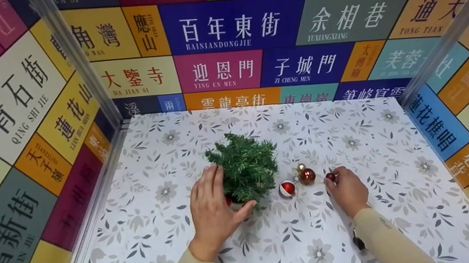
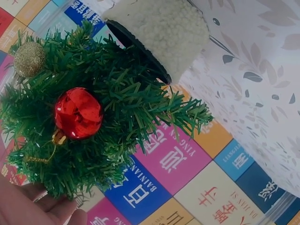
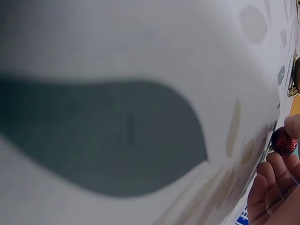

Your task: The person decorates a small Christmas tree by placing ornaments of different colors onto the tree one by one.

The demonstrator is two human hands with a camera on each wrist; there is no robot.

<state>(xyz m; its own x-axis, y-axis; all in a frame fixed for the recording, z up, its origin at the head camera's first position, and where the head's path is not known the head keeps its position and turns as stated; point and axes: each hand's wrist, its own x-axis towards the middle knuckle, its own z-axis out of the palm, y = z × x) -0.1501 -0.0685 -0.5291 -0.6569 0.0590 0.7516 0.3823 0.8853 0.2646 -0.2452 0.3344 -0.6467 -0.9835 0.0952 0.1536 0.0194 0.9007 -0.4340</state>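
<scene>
A small artificial Christmas tree [image 1: 246, 161] stands mid-table, its pale pot [image 2: 164, 33] showing in the left wrist view. On its branches there hang a shiny red bauble [image 2: 78, 112] and a gold glitter bauble [image 2: 29, 60]. My left hand [image 1: 212, 202] lies along the tree's left side, fingers extended against the foliage and thumb spread near the pot. Off to the right, my right hand [image 1: 350, 189] pinches a small dark red glitter bauble [image 3: 283, 141] between thumb and fingers, low over the tabletop.
Between tree and right hand lie a red-and-white bauble [image 1: 287, 188], a coppery bauble [image 1: 307, 176] and a small gold bauble [image 1: 301, 167]. A leaf-patterned cloth [image 1: 175, 231] covers the table. Colourful sign-printed panels [image 1: 233, 25] enclose the back and both sides.
</scene>
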